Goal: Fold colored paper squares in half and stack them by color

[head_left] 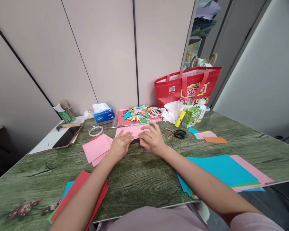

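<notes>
A pink sheet of paper (135,129) lies flat on the green table (139,179), in the middle. My left hand (119,146) presses down on its near left edge, fingers stretched and close together. Beside it my right hand (152,138) lies on the paper's near right part, fingers spread flat. The two hands almost touch at the fingertips. Something dark shows between them at the paper's near edge; I cannot make out what it is.
Pink squares (96,149) lie left of my hands, red sheets (80,192) at the near left, a blue and pink stack (221,170) at the right. Scissors (179,132), tape roll (95,131), tissue box (103,114), folded paper stars (137,115), glue bottles (180,118), red bag (188,85) behind.
</notes>
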